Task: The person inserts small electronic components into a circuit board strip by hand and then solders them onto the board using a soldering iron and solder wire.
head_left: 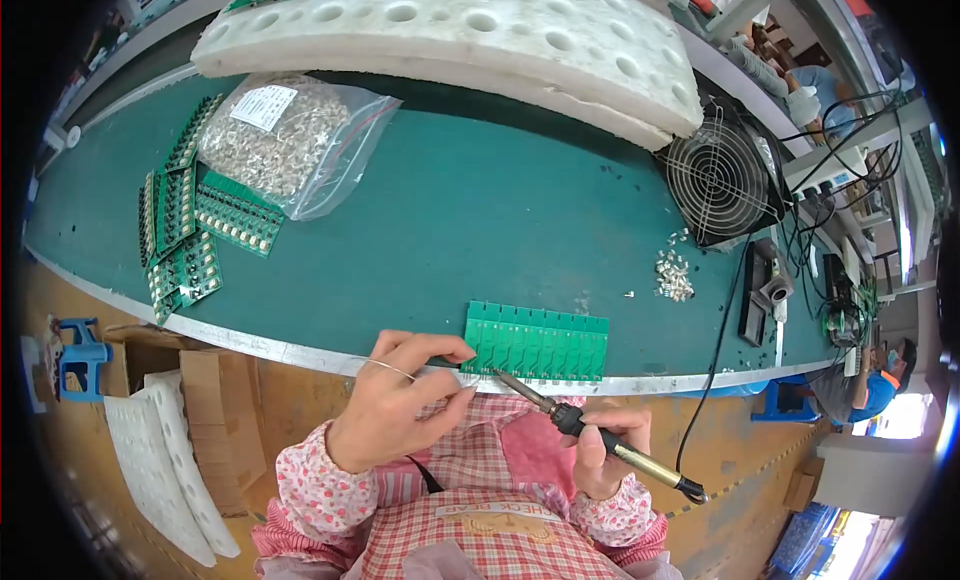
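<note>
A green circuit board panel (536, 342) lies at the front edge of the bench, with a row of small parts along its near side. My right hand (608, 448) is closed around the handle of a soldering iron (565, 416), whose tip points up and left to the panel's near left edge. Beside that tip, my left hand (405, 395) is closed, its fingertips at the panel's left corner. A thin silvery solder wire (388, 367) runs across the left fingers; where it ends is too small to make out.
Stacked populated boards (180, 215) and a clear bag of small parts (275, 140) lie at the left. Loose parts (674, 275) are piled at right, near a black fan (722, 170) and an iron stand (768, 292). White foam (450, 40) spans the back. The iron's cord (722, 350) crosses the front edge.
</note>
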Motion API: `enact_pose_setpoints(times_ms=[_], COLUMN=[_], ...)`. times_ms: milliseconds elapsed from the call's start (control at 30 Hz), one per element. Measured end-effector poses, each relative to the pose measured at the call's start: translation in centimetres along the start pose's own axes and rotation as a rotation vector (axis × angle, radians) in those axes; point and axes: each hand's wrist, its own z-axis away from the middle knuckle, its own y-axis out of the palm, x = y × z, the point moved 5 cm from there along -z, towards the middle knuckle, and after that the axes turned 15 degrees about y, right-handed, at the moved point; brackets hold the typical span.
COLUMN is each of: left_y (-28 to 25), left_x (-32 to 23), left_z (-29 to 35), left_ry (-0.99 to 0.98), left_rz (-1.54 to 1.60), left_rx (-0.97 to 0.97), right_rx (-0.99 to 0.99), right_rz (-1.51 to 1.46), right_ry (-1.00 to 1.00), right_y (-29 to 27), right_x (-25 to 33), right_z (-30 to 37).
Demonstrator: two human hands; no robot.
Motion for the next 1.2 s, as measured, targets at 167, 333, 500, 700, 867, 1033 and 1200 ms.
enact_pose_setpoints(times_ms=[167, 333, 500, 700, 867, 1033, 1200], left_y=[0.1, 0.3, 0.5, 0.4, -0.2, -0.1, 0.0], left_x=[-0.1, -0.2, -0.2, 0.0, 0.4, 0.8, 0.7], left_z=[-0.3, -0.4, -0.5, -0.3, -0.1, 0.3, 0.3], left_ry=[0.016, 0.023, 0.025, 0.015, -0.084, -0.103, -0.095], left_rz=[-0.019, -0.044, -0.055, -0.019, 0.13, 0.152, 0.133], left_rx=[-0.005, 0.029, 0.025, 0.019, -0.005, -0.025, -0.031], right_rx=[0.007, 0.018, 0.027, -0.025, -0.091, -0.044, 0.0], right_rz=[0.041, 0.033, 0.039, 0.045, -0.003, -0.028, -0.029], right_ry=[-0.002, 0.001, -0.065, -0.066, -0.054, 0.008, -0.036], right_y=[0.2, 0.4, 0.7, 0.4, -0.3, 0.7, 1.3], right_x=[0.2, 0.2, 0.7, 0.1, -0.2, 0.1, 0.0], right_z=[-0.1, 0.0, -0.1, 0.5, 0.5, 0.5, 0.1])
